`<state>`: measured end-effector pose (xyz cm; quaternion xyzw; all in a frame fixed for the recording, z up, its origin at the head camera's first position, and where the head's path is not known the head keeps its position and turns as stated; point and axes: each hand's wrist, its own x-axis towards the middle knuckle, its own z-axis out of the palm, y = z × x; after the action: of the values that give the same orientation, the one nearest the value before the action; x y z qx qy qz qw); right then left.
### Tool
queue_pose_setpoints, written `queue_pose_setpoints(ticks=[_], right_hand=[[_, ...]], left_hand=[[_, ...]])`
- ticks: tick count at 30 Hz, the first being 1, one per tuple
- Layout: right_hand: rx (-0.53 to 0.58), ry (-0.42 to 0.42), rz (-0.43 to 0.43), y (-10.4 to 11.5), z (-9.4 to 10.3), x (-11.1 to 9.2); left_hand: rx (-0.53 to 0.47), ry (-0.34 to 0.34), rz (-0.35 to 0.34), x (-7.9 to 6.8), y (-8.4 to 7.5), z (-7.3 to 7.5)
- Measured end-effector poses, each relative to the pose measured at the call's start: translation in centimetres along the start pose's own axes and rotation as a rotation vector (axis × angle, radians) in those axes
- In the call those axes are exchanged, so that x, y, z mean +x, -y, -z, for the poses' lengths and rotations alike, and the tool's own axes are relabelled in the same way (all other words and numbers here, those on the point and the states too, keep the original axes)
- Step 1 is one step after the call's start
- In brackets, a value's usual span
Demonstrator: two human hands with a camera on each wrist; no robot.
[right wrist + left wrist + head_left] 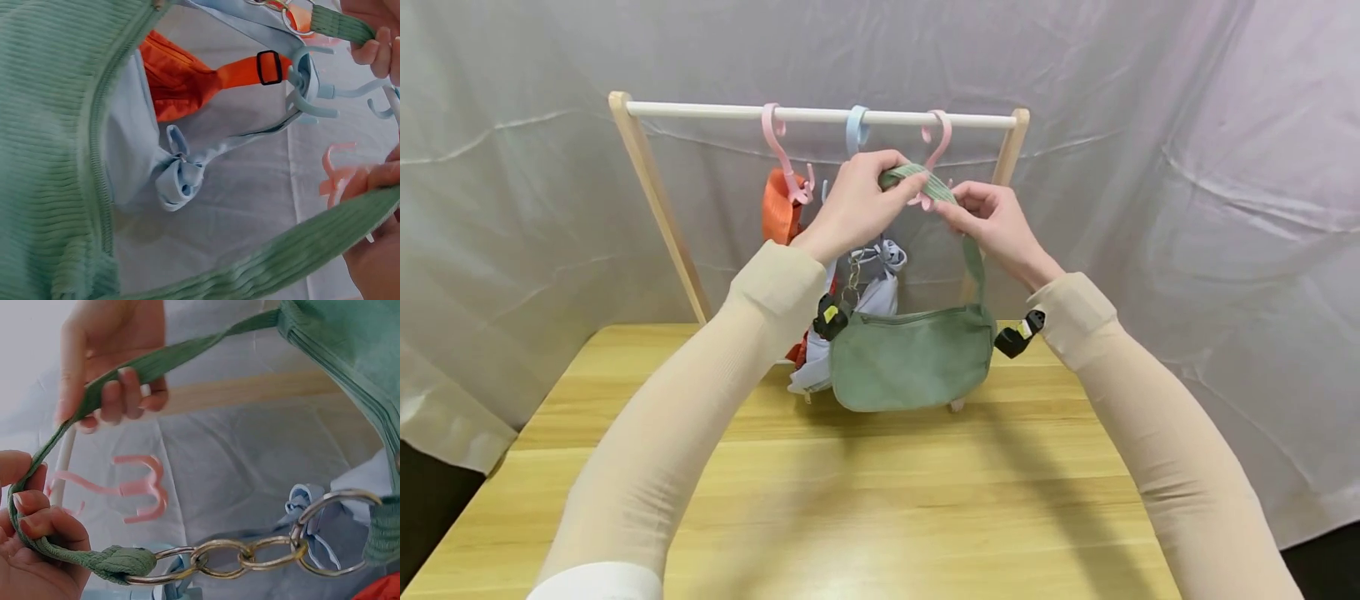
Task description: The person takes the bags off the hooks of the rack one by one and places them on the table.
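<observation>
A green corduroy shoulder bag hangs by its strap from both hands, in front of a rack. My left hand grips the strap close to its gold chain links. Farther along, my right hand pinches the same strap between thumb and fingers. The raised strap crosses in front of the right pink hook. In the left wrist view, that hook's prongs show apart from the strap, within the loop it forms.
A white rail on wooden legs carries another pink hook and a light blue hook. An orange bag and a pale blue bag with a bow hang behind the green one. Below lies a wooden table.
</observation>
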<state>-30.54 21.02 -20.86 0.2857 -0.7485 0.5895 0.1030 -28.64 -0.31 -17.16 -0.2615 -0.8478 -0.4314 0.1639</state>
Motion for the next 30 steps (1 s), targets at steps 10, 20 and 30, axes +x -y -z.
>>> queue_pose_setpoints(ticks=[10, 20, 30], right_hand=[[-0.187, 0.137, -0.088, -3.7, 0.6, -3.7], [-0.258, 0.205, -0.213, -9.2, 0.3, -8.3], [-0.165, 0.15, -0.271, -12.0, -0.2, -12.7]], left_hand=[[-0.115, 0.004, -0.045, -1.2, -0.8, -0.3], [-0.178, 0.021, -0.058, -2.6, -0.6, -0.4], [-0.226, 0.014, -0.045, -4.4, 0.3, -0.4]])
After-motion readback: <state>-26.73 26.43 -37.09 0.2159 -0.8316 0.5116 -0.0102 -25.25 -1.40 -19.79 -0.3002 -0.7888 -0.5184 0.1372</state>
